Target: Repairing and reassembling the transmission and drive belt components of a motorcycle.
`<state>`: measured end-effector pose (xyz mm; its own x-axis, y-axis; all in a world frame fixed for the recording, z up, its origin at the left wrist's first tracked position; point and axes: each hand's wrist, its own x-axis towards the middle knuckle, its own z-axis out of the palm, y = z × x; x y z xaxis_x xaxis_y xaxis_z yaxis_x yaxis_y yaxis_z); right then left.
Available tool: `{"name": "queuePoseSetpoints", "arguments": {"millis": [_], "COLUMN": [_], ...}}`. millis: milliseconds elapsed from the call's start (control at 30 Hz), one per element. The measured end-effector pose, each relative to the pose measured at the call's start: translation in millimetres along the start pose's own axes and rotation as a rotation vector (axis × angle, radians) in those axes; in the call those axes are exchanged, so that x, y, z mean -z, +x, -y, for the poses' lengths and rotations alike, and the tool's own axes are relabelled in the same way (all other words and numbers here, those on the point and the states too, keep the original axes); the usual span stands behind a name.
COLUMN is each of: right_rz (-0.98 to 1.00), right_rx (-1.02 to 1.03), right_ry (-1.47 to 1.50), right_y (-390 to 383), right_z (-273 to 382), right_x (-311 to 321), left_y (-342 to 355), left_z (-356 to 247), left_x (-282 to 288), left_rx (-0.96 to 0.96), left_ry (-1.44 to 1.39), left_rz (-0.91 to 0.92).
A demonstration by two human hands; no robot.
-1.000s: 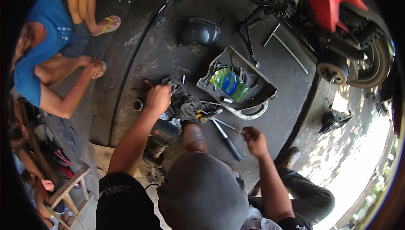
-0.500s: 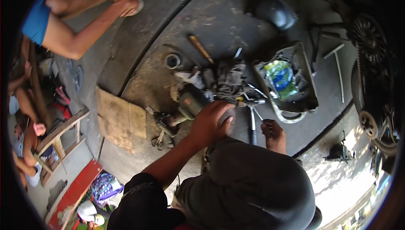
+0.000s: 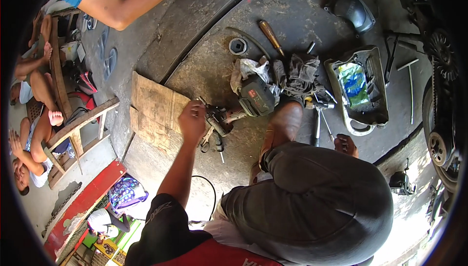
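My left hand (image 3: 192, 123) is closed, fingers curled, right beside the head end of a cordless power tool (image 3: 217, 119). What its fingers hold, if anything, is hidden. The tool lies on its side, its dark battery (image 3: 257, 98) on a crumpled pale cloth (image 3: 253, 69). Beyond my knee, my right hand (image 3: 345, 144) is closed too, partly hidden. A thin metal rod (image 3: 327, 123) runs up to its fingers; whether they grip it I cannot tell. Next to the rod lies a hammer (image 3: 317, 124). Dark rags (image 3: 301, 76) sit above it.
A grimy tray-like cover (image 3: 381, 83) holds a green-blue packet (image 3: 355, 86). Around it lie a T-handle wrench (image 3: 411, 88), a wooden-handled tool (image 3: 271, 38), a large socket (image 3: 238, 46) and a metal cover (image 3: 358, 13). Cardboard (image 3: 157, 105) lies left; a motorcycle wheel (image 3: 431, 110) stands right. People sit at left.
My left hand has left the spot by my foot and moved left to the tool's head end. The view has shifted, showing more of the bench side. My right hand remains beside the rod.
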<state>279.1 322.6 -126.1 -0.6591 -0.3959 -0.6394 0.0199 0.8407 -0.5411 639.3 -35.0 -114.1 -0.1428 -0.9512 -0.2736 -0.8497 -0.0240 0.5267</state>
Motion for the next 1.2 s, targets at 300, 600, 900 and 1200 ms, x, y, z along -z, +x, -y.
{"name": "queuePoseSetpoints", "arguments": {"millis": [300,600,900,1200], "right_rz": [-0.085,-0.148,0.091,0.193], "right_rx": [-0.054,0.219,0.19,0.489], "right_ry": [-0.152,-0.216,-0.633,-0.743], "right_y": [-31.4,-20.9,95.5,94.3], "right_z": [-58.6,26.2,132.2,139.7], "right_x": [-25.0,-64.1,-60.4,-61.4], "left_y": [-50.1,-37.4,8.8,-11.3], "left_z": [-8.5,-122.6,-218.0,-205.2], "left_x": [-39.5,-109.2,-145.9,-95.0], "left_rx": [-0.058,-0.689,-0.909,-0.856], "left_ry": [-0.268,-0.209,0.872,0.502], "left_rz": [0.203,0.301,0.745,0.734]}}
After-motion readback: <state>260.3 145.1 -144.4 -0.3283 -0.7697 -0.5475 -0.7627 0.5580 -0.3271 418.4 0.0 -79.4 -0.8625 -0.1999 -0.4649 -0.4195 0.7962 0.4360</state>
